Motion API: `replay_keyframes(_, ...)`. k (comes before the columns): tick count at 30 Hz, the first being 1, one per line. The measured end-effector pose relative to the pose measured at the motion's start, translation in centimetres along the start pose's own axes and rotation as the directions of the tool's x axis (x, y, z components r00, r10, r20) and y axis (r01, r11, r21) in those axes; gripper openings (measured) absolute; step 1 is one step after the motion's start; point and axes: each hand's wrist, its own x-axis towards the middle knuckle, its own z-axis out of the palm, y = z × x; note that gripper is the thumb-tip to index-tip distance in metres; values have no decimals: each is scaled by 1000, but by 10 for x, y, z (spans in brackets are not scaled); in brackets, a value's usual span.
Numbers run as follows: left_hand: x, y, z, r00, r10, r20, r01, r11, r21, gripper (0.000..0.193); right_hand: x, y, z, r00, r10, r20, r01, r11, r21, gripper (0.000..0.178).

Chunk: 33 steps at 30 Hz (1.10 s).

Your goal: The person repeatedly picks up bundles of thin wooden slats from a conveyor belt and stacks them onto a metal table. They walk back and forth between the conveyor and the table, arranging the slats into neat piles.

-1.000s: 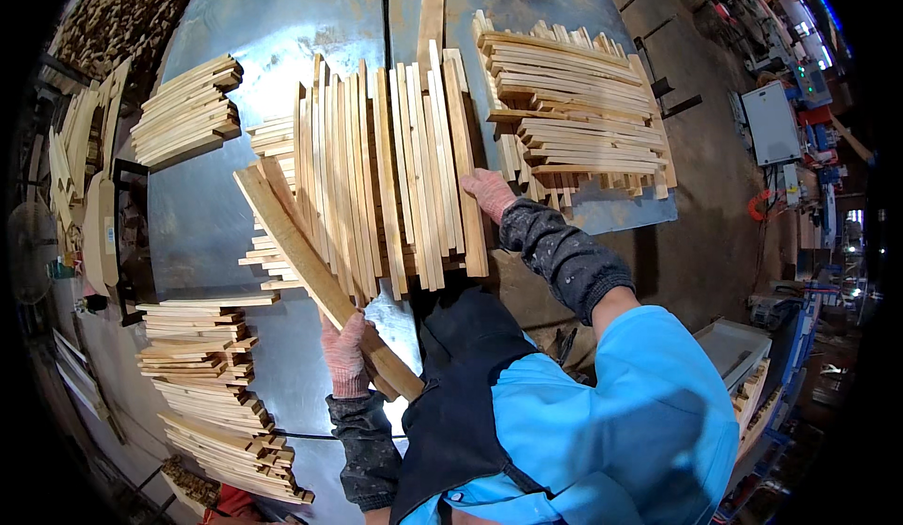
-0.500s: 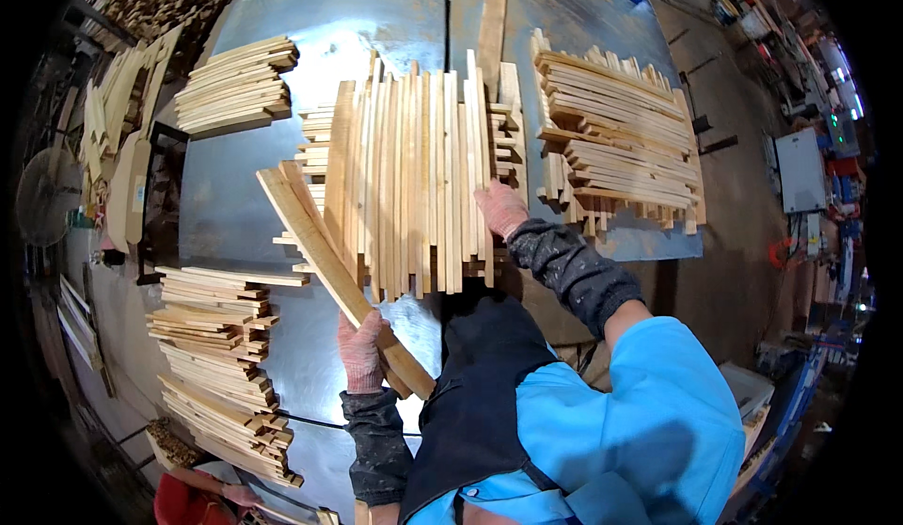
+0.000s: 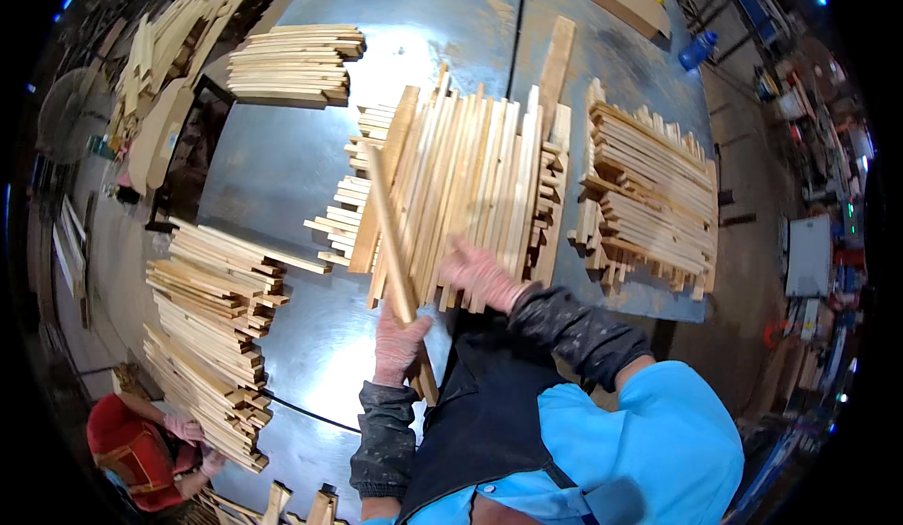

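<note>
Left hand (image 3: 399, 346) closed round a board (image 3: 392, 233); right hand (image 3: 483, 276), grip unclear, now nearer the board, over slats (image 3: 466, 182).

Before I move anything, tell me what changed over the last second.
The right hand moved from the right edge of the central strips leftward over their near end; blur hides any contact. Those strips have closed up leftward, baring more of the layer beneath at right. The left hand keeps its grip on a board; the right-hand pile stays put.
</note>
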Motion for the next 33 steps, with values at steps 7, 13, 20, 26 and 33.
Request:
replay_keyframes(7,-10,1,9,978,178,-104,-101,853,512,96,16,-14,88,991,129,-29,-106,908,405,61)
replay_keyframes(13,-15,-16,17,975,212,-70,-141,827,543,102,41,19,101,949,-153,-275,182,980,82,54)
replay_keyframes(20,-42,-16,45,854,515,-77,-311,623,718,101,2,-19,72,996,-15,-93,33,980,196,67)
replay_keyframes(26,-149,-33,68,773,488,-406,-204,796,569,55,-94,-33,107,987,-33,158,1,980,199,29)
replay_keyframes(33,-226,-67,75,485,569,-664,-286,821,495,85,-159,-39,156,824,-284,491,223,958,178,42)
